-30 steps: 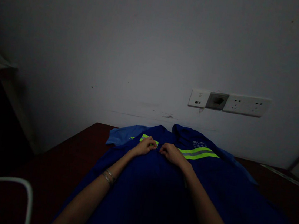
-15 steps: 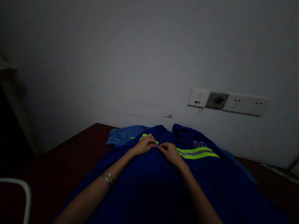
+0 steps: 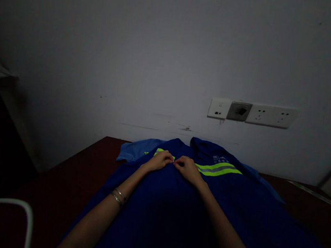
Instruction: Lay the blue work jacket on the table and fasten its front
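Observation:
A dark blue work shirt with lighter blue sleeves lies spread out, its collar toward the wall. A yellow-green and grey reflective stripe crosses its chest, below some white lettering. At the front opening, my left hand pinches the cloth, fingertips closed beside the stripe. My right hand is closed in a pinch just to the right, its tips almost touching the left ones. A tiny pale spot shows between the fingertips, too small to name. Two bracelets circle my left wrist.
The dark red-brown table meets a grey wall at the back. Switches and sockets are set in the wall on the right. A white bent tube or cable rises at the lower left.
Both hands stay at the shirt's front opening. My right fingertips have shifted very slightly, and the view has moved a touch. The shirt lies as before.

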Demonstrator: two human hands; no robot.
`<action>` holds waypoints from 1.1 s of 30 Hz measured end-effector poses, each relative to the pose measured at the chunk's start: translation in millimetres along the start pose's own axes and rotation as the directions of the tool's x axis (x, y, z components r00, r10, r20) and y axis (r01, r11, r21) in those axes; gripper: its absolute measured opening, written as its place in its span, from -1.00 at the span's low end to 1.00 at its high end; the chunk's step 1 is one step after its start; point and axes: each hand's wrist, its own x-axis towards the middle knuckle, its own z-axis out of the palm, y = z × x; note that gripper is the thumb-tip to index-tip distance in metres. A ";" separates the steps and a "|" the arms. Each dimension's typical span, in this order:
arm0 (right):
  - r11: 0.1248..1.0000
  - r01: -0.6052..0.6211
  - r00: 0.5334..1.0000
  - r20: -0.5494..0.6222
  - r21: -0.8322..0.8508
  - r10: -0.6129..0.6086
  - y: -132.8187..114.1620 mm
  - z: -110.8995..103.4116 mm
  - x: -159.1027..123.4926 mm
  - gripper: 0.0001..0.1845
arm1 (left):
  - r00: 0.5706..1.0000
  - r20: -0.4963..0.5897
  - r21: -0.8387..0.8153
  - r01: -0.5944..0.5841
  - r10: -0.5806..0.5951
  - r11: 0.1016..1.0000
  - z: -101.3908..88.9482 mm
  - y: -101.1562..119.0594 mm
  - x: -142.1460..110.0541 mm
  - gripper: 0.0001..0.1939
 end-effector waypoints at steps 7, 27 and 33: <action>0.999 0.028 0.999 0.026 -0.039 -0.027 -1.3 1.0 -1.3 -0.77 | 1.000 0.000 0.021 0.014 -0.014 1.000 3.0 -0.7 2.2 -0.87; 0.971 0.159 0.980 -0.089 -0.178 -0.177 -6.5 1.6 -8.8 -0.76 | 0.966 0.098 -0.347 0.258 -0.238 0.902 2.4 -8.6 1.2 -0.76; 0.919 0.196 0.970 -0.073 -0.342 -0.234 -7.0 6.1 -10.2 -0.73 | 0.964 0.101 -0.345 0.267 -0.248 0.900 3.5 -9.1 1.2 -0.77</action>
